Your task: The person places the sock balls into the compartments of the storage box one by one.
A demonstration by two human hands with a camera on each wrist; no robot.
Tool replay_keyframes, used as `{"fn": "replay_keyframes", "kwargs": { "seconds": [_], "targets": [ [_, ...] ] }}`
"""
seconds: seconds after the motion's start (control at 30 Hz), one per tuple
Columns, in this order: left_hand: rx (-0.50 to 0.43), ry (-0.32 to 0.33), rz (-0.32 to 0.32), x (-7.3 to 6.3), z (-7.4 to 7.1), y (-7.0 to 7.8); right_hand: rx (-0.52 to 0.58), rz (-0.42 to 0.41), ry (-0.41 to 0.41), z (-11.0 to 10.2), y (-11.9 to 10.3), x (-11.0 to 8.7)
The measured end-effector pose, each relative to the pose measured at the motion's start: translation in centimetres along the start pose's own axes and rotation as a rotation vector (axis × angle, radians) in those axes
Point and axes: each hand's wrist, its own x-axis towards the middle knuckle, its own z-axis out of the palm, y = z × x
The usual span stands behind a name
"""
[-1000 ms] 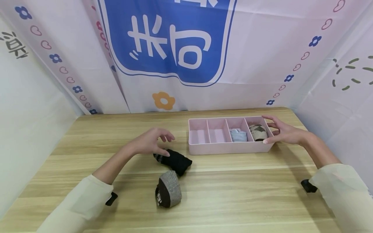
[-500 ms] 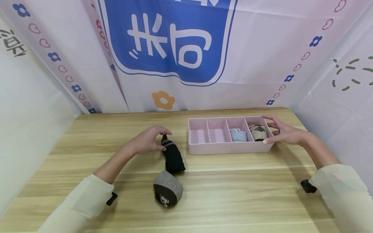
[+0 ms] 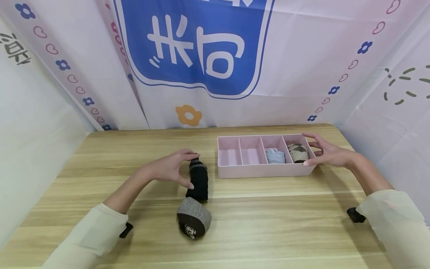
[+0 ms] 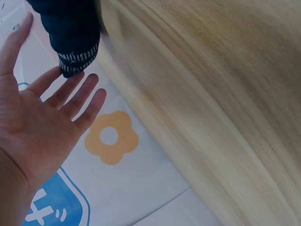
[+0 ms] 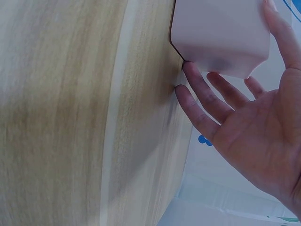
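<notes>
My left hand [image 3: 171, 167] reaches to a folded black sock [image 3: 198, 181] on the table, its index fingertip at the striped cuff end and its thumb beside the sock. In the left wrist view those fingers [image 4: 66, 96] are nearly straight, and the thumb stands apart from the sock. Just in front lies a rolled grey and dark brown sock [image 3: 194, 218] with white lettering. My right hand [image 3: 330, 152] holds the right end of a pink divided box [image 3: 262, 171], thumb on the front corner and index finger at the back corner. In the right wrist view other fingertips touch its end wall [image 5: 221, 37].
A light blue folded cloth [image 3: 275, 156] and a rolled camouflage-patterned sock [image 3: 298, 153] sit in the box's two right compartments. The wood-grain table [image 3: 268, 224] ends at a printed fabric backdrop [image 3: 292, 67].
The black sock has turned, its cuff end now towards the back, while the left hand works at it. The grey sock has rotated too. The right hand and box have stayed put.
</notes>
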Motion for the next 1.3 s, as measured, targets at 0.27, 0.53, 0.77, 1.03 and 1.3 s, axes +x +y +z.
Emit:
{"fn": "replay_keyframes", "kwargs": {
  "seconds": [0.27, 0.53, 0.77, 1.03, 1.3],
  "targets": [
    [-0.005, -0.099, -0.015, 0.3, 0.4, 0.2, 0.002, 0.005, 0.002, 0.0, 0.0, 0.0],
    [0.033, -0.105, -0.036, 0.3, 0.7, 0.4, 0.005, 0.004, -0.001, 0.0, 0.1, 0.1],
    [0.069, -0.117, -0.039, 0.4, 0.7, 0.4, 0.002, 0.003, 0.000, -0.1, 0.1, 0.1],
    [0.146, -0.138, -0.080, 0.5, 0.8, 0.5, 0.001, 0.003, 0.001, -0.1, 0.1, 0.1],
    [0.093, -0.075, -0.038, 0.6, 1.2, -0.4, -0.003, 0.003, 0.000, 0.0, 0.0, 0.1]
  ]
}}
